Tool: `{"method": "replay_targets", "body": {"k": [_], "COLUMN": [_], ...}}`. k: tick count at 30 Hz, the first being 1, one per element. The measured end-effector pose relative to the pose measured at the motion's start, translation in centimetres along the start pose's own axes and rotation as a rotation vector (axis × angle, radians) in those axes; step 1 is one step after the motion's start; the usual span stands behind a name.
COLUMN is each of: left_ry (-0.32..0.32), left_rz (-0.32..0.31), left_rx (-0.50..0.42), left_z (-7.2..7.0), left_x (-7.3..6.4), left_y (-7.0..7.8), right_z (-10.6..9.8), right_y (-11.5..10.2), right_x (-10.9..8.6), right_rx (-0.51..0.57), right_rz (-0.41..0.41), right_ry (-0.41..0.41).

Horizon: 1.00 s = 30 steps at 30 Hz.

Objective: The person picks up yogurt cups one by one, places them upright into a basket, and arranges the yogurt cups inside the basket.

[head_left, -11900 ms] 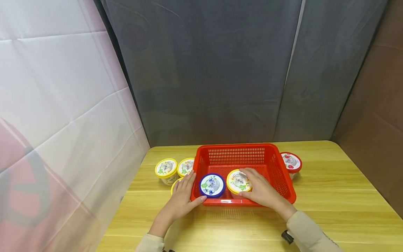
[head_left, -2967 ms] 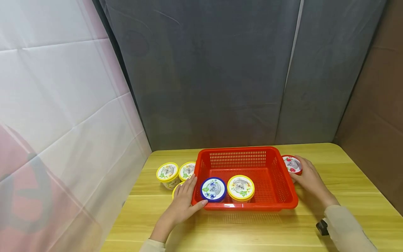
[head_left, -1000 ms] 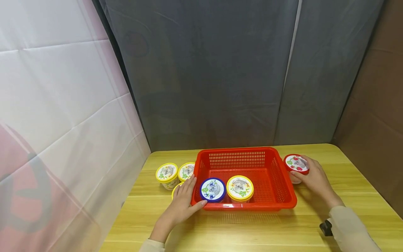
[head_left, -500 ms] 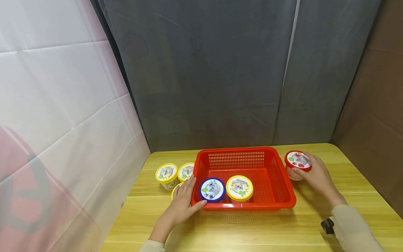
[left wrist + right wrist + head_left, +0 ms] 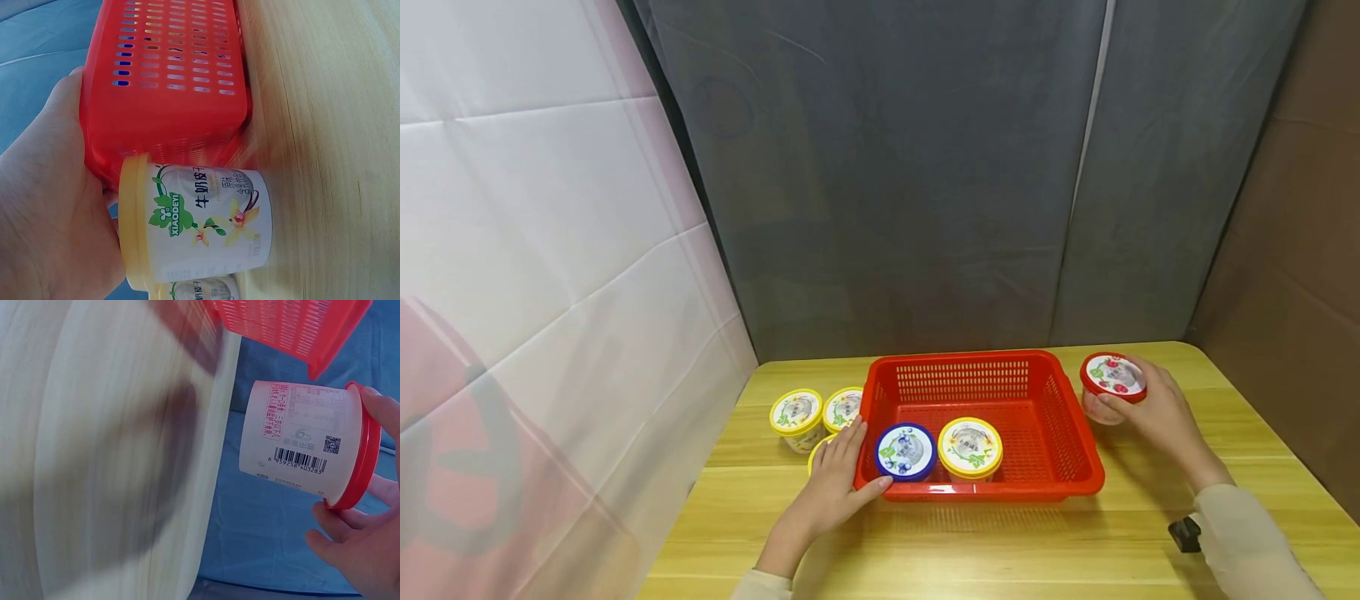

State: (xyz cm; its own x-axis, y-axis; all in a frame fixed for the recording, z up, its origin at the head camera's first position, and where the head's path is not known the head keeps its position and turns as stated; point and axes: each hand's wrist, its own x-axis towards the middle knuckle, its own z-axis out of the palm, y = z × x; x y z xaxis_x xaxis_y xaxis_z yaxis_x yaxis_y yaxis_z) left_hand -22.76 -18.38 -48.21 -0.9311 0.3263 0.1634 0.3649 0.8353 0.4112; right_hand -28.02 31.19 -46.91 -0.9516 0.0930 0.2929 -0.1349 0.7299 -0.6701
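My right hand [image 5: 1165, 421] grips a red-lidded tub [image 5: 1112, 380] by its lid, to the right of the red plastic basket [image 5: 992, 490]. In the right wrist view the white tub [image 5: 303, 437], with a barcode on its side, hangs above the wooden tabletop, thumb and fingers around its red lid [image 5: 362, 447]. My left hand [image 5: 829, 496] rests on the basket's left front corner, fingers straight along the left rim and thumb on the front rim. A blue-lidded tub [image 5: 906, 452] and a yellow-lidded tub [image 5: 971, 448] stand side by side at the front inside the basket.
Left of the basket stand yellow-lidded tubs: one outermost [image 5: 797, 414], one beside the basket [image 5: 844, 407], and one partly hidden [image 5: 817, 454] by my left hand. The wooden table [image 5: 970, 558] ends before a grey curtain [image 5: 887, 183] at the back.
My right hand let go of the yellow-lidded tub in the basket, moved right, took hold of the red-lidded tub and raised it slightly, up and right. My left hand stays on the basket.
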Motion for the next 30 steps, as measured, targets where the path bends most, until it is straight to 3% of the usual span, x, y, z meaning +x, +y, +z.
{"method": "replay_targets", "body": {"k": [7,15,30], "left_ry": [-0.001,0.002,0.007], "left_rz": [-0.003,0.000,0.011], "left_rx": [-0.006,0.003,-0.006], "left_z": [0.0,0.0,0.0], "left_x": [-0.1,-0.1,-0.1], "left_y": [0.1,0.1,0.0], "right_z": [-0.7,-1.3,-1.9], "right_y": [-0.9,-1.7,-2.4], "right_x": [0.1,0.2,0.4], "right_rx": [0.002,-0.013,-0.036], "right_rz": [0.023,-0.038,-0.031], "right_ry": [-0.007,0.036,0.041]}}
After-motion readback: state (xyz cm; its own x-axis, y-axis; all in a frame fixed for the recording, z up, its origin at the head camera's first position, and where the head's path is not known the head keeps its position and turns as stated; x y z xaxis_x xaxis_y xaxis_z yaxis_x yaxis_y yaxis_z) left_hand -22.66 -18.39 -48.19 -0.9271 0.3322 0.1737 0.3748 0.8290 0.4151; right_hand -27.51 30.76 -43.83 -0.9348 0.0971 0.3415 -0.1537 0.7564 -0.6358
